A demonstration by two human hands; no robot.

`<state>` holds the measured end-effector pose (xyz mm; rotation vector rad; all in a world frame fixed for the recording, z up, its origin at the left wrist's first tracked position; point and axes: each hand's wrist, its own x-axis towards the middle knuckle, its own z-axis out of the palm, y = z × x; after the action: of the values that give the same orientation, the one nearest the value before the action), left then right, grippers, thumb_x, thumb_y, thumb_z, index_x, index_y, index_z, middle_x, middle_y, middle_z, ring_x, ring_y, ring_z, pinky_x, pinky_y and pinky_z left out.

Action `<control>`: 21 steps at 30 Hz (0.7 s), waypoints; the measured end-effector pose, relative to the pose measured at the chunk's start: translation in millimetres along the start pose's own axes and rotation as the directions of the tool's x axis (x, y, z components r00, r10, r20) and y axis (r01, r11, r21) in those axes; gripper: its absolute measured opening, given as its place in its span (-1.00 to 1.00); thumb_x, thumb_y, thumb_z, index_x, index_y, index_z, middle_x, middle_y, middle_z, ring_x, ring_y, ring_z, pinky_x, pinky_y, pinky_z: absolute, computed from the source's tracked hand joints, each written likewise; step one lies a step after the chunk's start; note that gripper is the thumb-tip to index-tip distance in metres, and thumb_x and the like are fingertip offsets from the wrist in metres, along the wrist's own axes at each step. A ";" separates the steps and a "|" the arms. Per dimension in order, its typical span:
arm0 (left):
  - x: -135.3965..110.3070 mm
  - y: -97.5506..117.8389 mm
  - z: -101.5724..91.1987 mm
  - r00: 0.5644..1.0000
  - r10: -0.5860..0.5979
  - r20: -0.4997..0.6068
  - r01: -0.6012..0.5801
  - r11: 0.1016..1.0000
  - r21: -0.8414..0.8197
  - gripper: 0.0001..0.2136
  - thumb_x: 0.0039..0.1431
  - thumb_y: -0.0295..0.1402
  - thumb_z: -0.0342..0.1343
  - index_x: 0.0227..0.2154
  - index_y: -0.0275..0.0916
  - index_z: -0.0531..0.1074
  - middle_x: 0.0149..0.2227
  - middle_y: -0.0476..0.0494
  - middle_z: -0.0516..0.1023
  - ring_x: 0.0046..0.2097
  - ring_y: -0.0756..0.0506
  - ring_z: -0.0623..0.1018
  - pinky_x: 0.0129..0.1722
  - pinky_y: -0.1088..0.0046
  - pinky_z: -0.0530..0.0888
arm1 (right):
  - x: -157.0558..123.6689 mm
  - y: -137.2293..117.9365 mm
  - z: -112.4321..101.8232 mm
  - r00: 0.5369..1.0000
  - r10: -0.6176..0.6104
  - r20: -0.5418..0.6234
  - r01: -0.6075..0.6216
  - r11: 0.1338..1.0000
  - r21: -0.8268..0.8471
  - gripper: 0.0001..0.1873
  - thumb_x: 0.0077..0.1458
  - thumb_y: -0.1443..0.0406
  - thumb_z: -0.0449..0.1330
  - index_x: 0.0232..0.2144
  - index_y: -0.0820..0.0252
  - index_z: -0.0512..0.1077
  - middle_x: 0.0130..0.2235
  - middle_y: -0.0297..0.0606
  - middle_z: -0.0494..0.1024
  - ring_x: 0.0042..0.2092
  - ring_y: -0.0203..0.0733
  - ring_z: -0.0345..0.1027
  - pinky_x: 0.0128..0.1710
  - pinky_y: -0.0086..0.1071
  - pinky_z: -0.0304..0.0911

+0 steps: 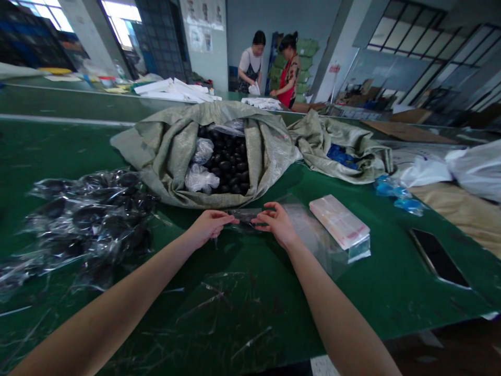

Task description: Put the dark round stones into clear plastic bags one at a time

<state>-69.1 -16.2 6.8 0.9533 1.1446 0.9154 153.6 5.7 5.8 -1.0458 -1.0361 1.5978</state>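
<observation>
Between my hands lies a small clear plastic bag [247,219] with something black inside, its exact shape hard to make out. My left hand [210,227] pinches the bag's left end between thumb and fingers. At the other end, my right hand [278,225] grips the bag's edge, with the index finger raised. Just beyond is an open woven sack [164,151] full of smooth black rounded pieces [229,164]. A pile of bagged black pieces [97,219] spreads on the left. Right of my right hand is a stack of clear flat bags [340,220].
A phone [438,257] lies on the green table [242,313] at the right. A second woven sack [317,136] holds blue pieces [341,155]. Small blue bagged items [407,201] lie near it. Two people [252,65] stand at the far table with white pieces.
</observation>
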 end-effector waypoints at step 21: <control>5.1 -5.1 6.6 0.991 0.029 -0.132 0.035 0.885 0.464 -0.56 -0.09 -0.01 0.24 -0.32 -0.33 0.60 -0.74 0.10 0.25 -0.68 0.08 0.13 -0.65 0.49 0.00 | 12.2 12.9 -9.5 0.997 -0.071 0.013 0.072 0.983 -0.170 -0.50 -0.19 0.34 0.34 -0.19 0.12 0.21 -0.43 -0.52 0.44 -0.36 -0.28 0.51 -0.24 -0.30 0.49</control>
<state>-61.2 -13.9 1.4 1.2910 1.5236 0.7191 156.9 16.3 -11.0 -1.1044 -1.2191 1.4757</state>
